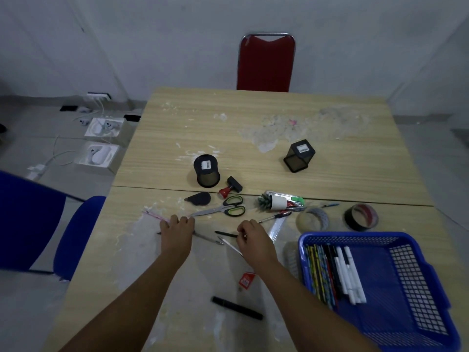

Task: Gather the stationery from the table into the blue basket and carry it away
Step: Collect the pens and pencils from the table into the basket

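Red chair (266, 63) beyond the table; blue chairs (76, 235) left (earbud boxes (102, 127) behind).

blue basket (375, 275), green-black scissors (223, 209), red chair (266, 64)

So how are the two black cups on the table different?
The left cup is round, while the right cup is square. The left cup stands close to the scissors and stamp; the right cup sits farther back, on its own. Both are dark mesh, upside down, with a white sticker on the base.
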